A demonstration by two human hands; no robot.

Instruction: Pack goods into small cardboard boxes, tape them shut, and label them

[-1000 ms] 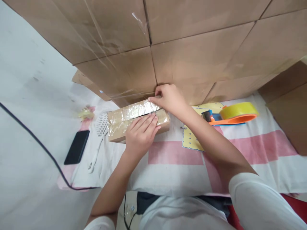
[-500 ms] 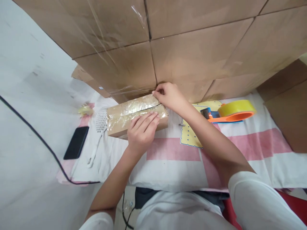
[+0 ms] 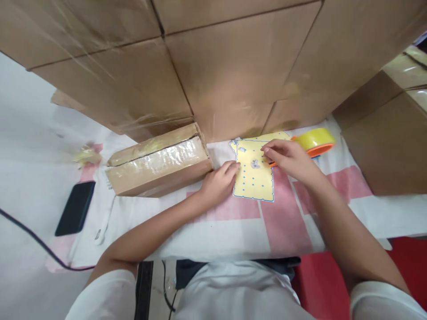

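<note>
My left hand [image 3: 218, 183] is at the left edge of a yellow sheet of paper [image 3: 248, 189], its fingers bent and closed on that edge. The sheet has a blue scalloped border, small blue marks and a grey spot near its middle. Over the sheet's right side, my right hand [image 3: 288, 159] is closed in a pinch of thumb and forefinger. What lies between those fingertips is too small to make out. Partly under the right hand is an orange tape dispenser with a yellow roll of tape [image 3: 315, 138]. Left of my hands rests a taped cardboard box [image 3: 173, 175].
Large cardboard boxes [image 3: 230, 71] stand stacked along the back, and another box [image 3: 383, 146] stands at right. A dark phone [image 3: 75, 208] and a white-handled thing [image 3: 106, 224] lie at left. A black cable [image 3: 36, 240] runs along the left wall.
Both hands have left the taped box and moved right to the yellow sheet. The box has turned, with its taped seam facing differently. The whole view has shifted to the right.
</note>
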